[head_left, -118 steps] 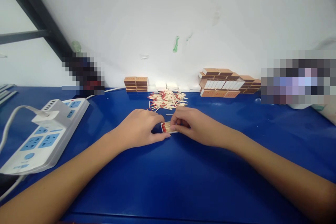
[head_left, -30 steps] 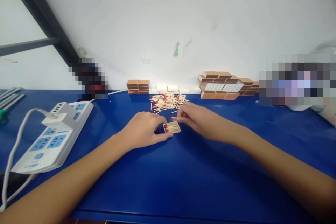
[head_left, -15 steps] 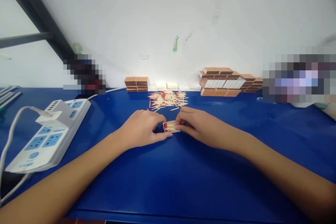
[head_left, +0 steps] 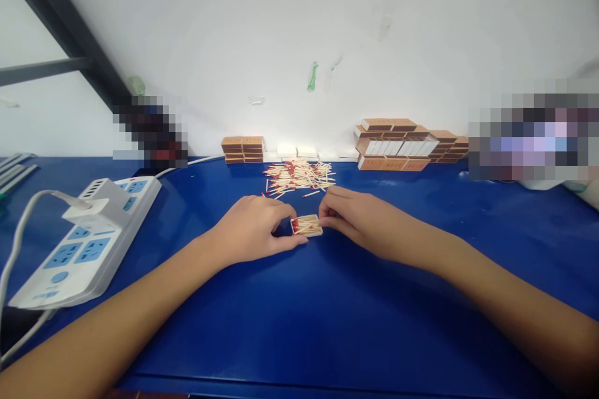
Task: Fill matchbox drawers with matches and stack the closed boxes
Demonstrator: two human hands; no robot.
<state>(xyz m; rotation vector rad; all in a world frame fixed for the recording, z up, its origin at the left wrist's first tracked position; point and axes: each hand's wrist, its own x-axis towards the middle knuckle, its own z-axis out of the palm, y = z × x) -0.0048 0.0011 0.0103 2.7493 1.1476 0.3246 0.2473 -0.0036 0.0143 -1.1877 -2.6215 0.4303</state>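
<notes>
A small white matchbox tray (head_left: pixel 314 235) with red-tipped matches (head_left: pixel 305 224) in it lies on the blue table. My left hand (head_left: pixel 255 230) grips the tray's left end, thumb at the near side and fingers at the far side. At its right end is my right hand (head_left: pixel 358 218), with fingertips pinched together close to the rim. Whatever those fingertips hold, if anything, cannot be made out. Just beyond the tray, a loose heap of matches (head_left: pixel 298 176) is spread on the table.
Against the wall stand a stack of brown matchboxes (head_left: pixel 243 149), some white trays (head_left: pixel 306 152) and a larger matchbox stack (head_left: pixel 393 164) to the right. A white power strip (head_left: pixel 100 274) with a plug and cable lies left, near my left forearm.
My right hand has drawn back a little to the right from over the tray, uncovering its right end and more of the matches. My left hand stays put.
</notes>
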